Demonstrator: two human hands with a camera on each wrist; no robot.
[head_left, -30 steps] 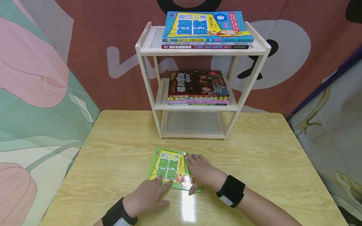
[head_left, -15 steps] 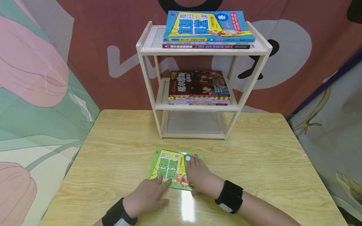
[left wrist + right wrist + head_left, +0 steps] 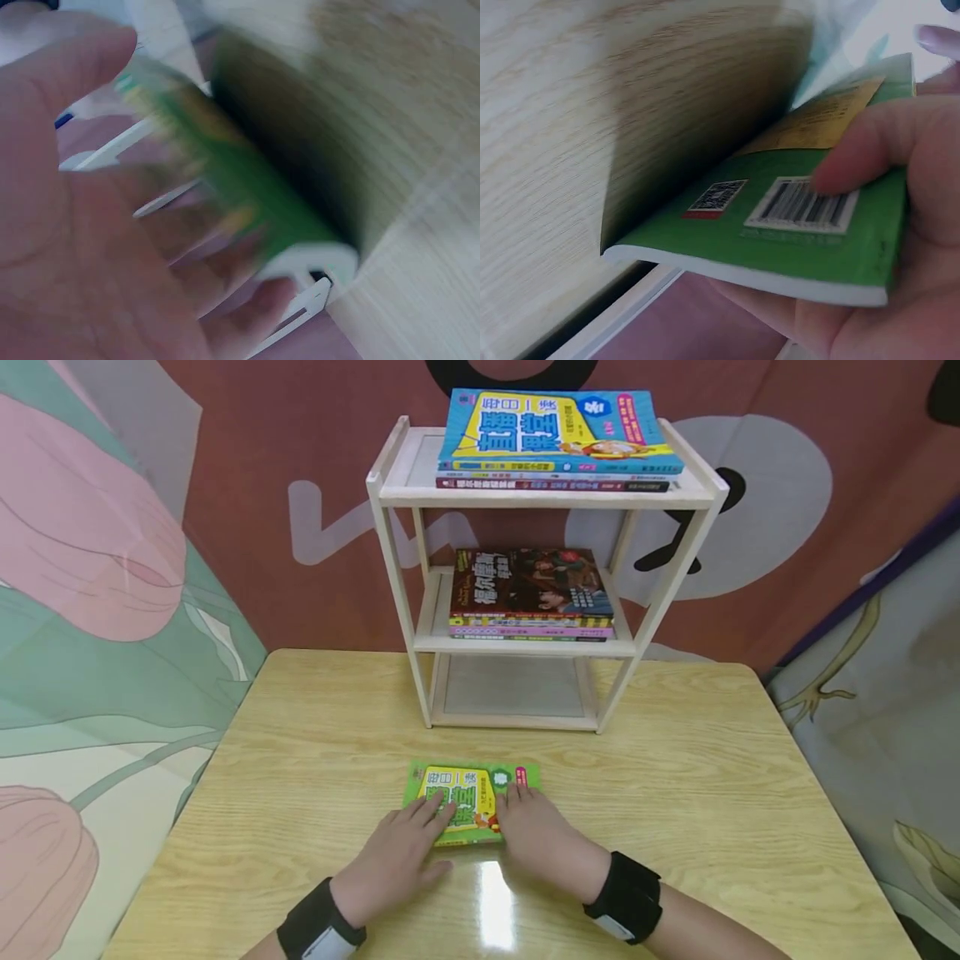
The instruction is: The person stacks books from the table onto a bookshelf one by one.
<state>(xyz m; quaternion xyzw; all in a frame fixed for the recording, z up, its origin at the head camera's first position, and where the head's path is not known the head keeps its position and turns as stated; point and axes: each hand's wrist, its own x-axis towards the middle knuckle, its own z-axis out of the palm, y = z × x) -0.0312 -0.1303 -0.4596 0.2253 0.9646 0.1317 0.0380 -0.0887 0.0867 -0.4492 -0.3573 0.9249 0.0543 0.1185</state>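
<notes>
A green paperback book [image 3: 465, 839] with a yellow panel and Chinese lettering lies near the table's middle, its near edge lifted. My right hand [image 3: 543, 843] pinches its right part, fingers on the front cover. The thumb [image 3: 855, 154] presses the green back cover [image 3: 795, 262] beside a barcode in the right wrist view. My left hand [image 3: 397, 856] rests its extended fingers on the cover's left part; its thumb [image 3: 97, 64] stands apart from the fingers, near the blurred book [image 3: 262, 187] in the left wrist view. The far edge of the book stays at the tabletop.
A white wooden shelf [image 3: 525, 648] stands behind the book. Its top tier bears a stack led by a blue book [image 3: 558, 435]; the middle tier holds a stack topped by a dark brown book [image 3: 532, 583]. The wooden table [image 3: 697, 793] meets printed curtains.
My right hand has slid its thumb beneath the book and taken hold of it, tilting its near edge up. My left fingers have moved up and further over the cover.
</notes>
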